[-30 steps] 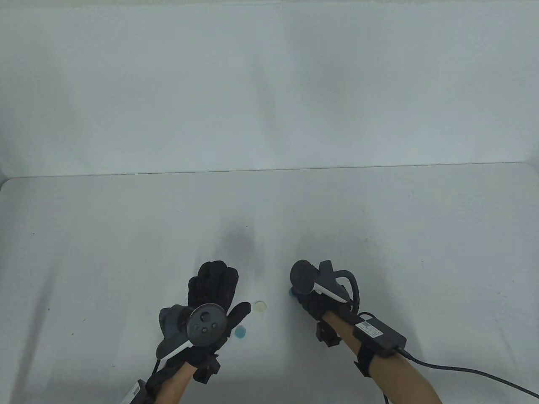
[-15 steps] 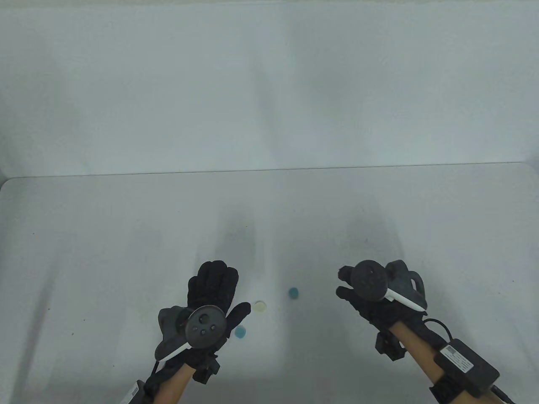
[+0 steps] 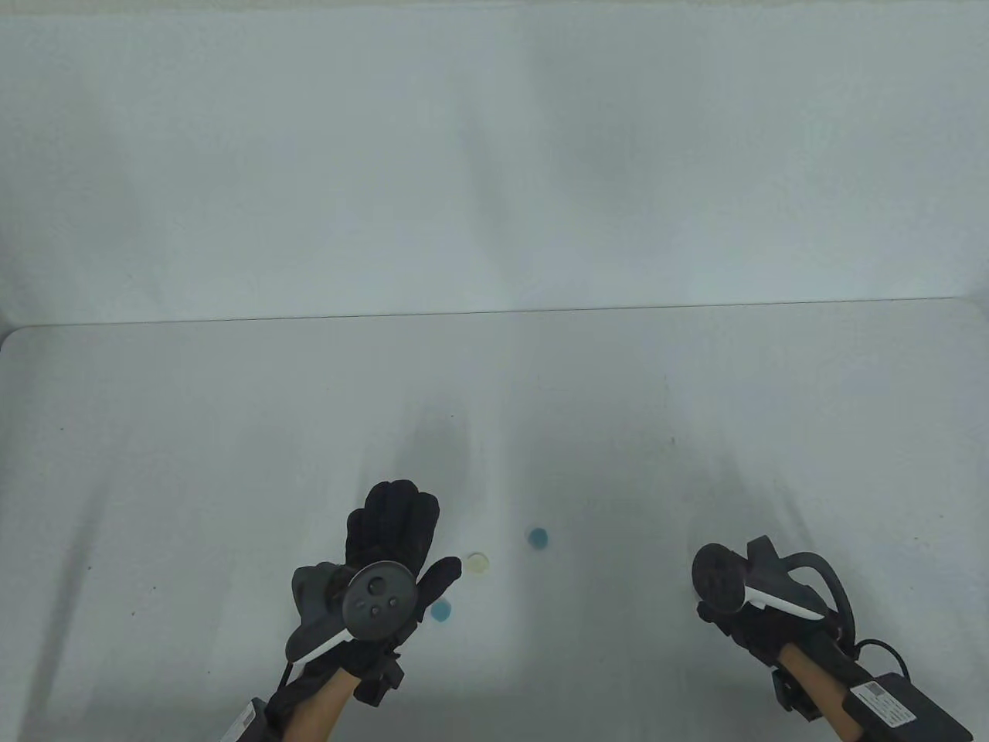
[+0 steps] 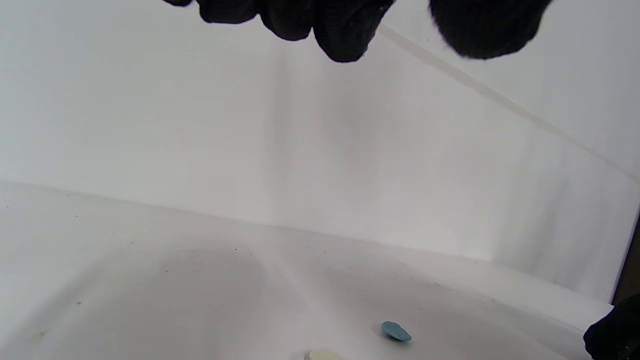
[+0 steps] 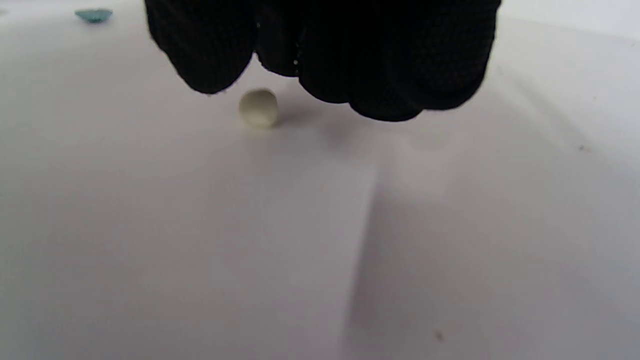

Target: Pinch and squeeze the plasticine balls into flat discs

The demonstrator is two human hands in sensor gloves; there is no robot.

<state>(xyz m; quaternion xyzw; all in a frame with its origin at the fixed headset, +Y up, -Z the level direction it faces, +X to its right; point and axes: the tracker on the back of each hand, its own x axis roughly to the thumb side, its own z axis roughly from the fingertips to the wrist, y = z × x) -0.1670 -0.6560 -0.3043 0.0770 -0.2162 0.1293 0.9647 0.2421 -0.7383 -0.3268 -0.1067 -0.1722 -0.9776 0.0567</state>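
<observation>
Table view: my left hand lies flat, fingers spread, gripping nothing, near the table's front edge, cream disc and two blue discs beside it. Left wrist view: blue disc, cream disc's edge ahead. Right wrist view: my right hand's fingers hover just above a cream ball, not touching.

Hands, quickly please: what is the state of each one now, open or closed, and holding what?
Left hand: open, fingers spread flat, holding nothing.
Right hand: fingers curled downward above a cream ball, not touching it; open or closed cannot be told.
</observation>
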